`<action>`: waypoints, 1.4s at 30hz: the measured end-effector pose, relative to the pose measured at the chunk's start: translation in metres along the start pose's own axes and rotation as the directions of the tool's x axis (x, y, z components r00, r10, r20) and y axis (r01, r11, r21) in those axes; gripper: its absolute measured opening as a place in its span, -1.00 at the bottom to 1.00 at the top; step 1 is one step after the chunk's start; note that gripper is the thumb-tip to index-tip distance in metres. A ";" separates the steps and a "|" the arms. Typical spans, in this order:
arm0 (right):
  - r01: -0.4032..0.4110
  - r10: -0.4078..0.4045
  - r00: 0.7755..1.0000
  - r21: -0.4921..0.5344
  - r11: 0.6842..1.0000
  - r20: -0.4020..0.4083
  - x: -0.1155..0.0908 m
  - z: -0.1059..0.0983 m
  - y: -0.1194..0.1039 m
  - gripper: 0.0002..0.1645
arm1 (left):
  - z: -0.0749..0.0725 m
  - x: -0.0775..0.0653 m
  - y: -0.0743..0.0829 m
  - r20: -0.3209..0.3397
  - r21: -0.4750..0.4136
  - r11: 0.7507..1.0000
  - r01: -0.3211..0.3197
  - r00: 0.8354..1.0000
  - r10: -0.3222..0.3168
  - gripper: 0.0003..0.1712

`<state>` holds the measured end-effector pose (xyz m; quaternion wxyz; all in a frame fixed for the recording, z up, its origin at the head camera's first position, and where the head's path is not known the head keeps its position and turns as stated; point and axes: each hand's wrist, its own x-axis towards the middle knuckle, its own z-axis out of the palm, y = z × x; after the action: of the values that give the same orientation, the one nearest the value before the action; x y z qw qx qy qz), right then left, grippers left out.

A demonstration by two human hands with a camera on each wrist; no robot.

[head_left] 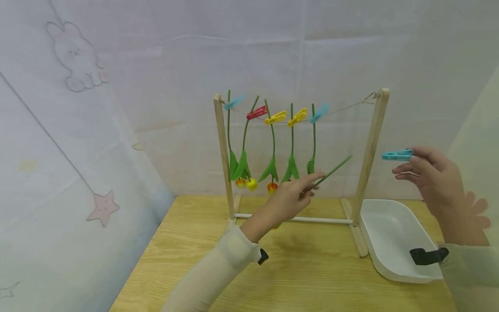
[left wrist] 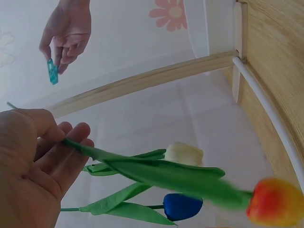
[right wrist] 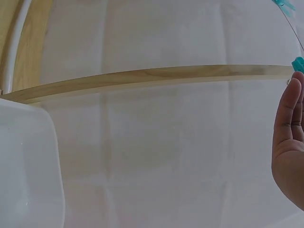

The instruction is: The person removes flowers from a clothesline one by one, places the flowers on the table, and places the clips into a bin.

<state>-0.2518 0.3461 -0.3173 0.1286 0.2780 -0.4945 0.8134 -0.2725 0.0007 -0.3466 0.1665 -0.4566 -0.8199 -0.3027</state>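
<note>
My left hand [head_left: 286, 199] pinches the green stem of an artificial tulip [left wrist: 273, 202] between thumb and fingers. Its red-and-yellow bloom points down, while the stem slants up to the right in the head view. To the right of the wooden rack, my right hand [head_left: 438, 180] holds a turquoise clothespin [head_left: 397, 155] by one end, pointing left. On the rack's string, several tulips hang head down from a red clothespin [head_left: 257, 113], yellow clothespins [head_left: 276, 117] and blue clothespins [head_left: 319, 113]. A white tulip [left wrist: 184, 154] and a blue tulip [left wrist: 183, 206] hang behind the held one.
The rack's right post [head_left: 370, 156] stands between my hands. A white plastic basin [head_left: 397, 242] sits beside its right foot on the wooden table [head_left: 312, 277]. Along the rack's bottom runs a white bar [head_left: 319, 220]. Printed cloth [head_left: 187, 86] covers the wall behind.
</note>
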 end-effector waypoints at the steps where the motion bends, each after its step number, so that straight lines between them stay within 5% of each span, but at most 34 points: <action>1: -0.001 0.001 1.000 -0.007 1.000 0.000 -0.002 -0.002 0.002 -0.63 | 0.001 -0.004 0.000 -0.010 0.061 0.998 -0.027 1.000 0.028 -0.33; 3: -0.010 0.010 1.000 -0.016 1.000 -0.009 -0.008 -0.008 0.005 -0.63 | 0.003 -0.011 0.000 -0.025 0.211 0.974 -0.079 0.996 0.086 -0.34; 6: -0.027 0.027 0.999 -0.023 0.999 -0.026 -0.016 -0.016 0.010 -0.62 | 0.008 -0.021 0.000 -0.038 0.472 0.869 -0.147 0.982 0.186 -0.36; 10: -0.045 0.043 0.997 -0.021 0.999 -0.066 -0.029 -0.026 0.016 -0.61 | 0.016 -0.034 -0.001 -0.004 0.639 0.743 -0.200 0.965 0.262 -0.36; 21: -0.037 0.047 0.996 0.142 0.989 -0.070 -0.053 -0.046 0.032 -0.54 | 0.030 -0.055 -0.004 0.092 0.703 0.658 -0.270 0.952 0.292 -0.33; 30: -0.063 0.068 0.992 0.052 0.997 -0.104 -0.073 -0.059 0.048 -0.53 | 0.038 -0.074 -0.011 0.136 0.815 0.501 -0.291 0.937 0.323 -0.38; 33: -0.074 0.081 0.991 0.062 0.995 -0.108 -0.078 -0.061 0.053 -0.52 | 0.041 -0.082 -0.014 0.142 0.819 0.496 -0.286 0.941 0.308 -0.40; 38: -0.089 0.095 0.989 0.051 0.995 -0.114 -0.085 -0.065 0.061 -0.50 | 0.044 -0.096 -0.018 0.170 0.786 0.553 -0.276 0.957 0.235 -0.27; 42: -0.095 0.097 0.993 0.030 0.995 -0.068 -0.089 -0.071 0.067 -0.47 | 0.047 -0.104 -0.021 0.158 0.804 0.538 -0.253 0.963 0.217 -0.28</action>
<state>-0.2348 0.3821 -0.4427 0.1027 0.2273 -0.4918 0.8342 -0.2349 -0.0444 -0.4468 0.3815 -0.4391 -0.8005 0.1444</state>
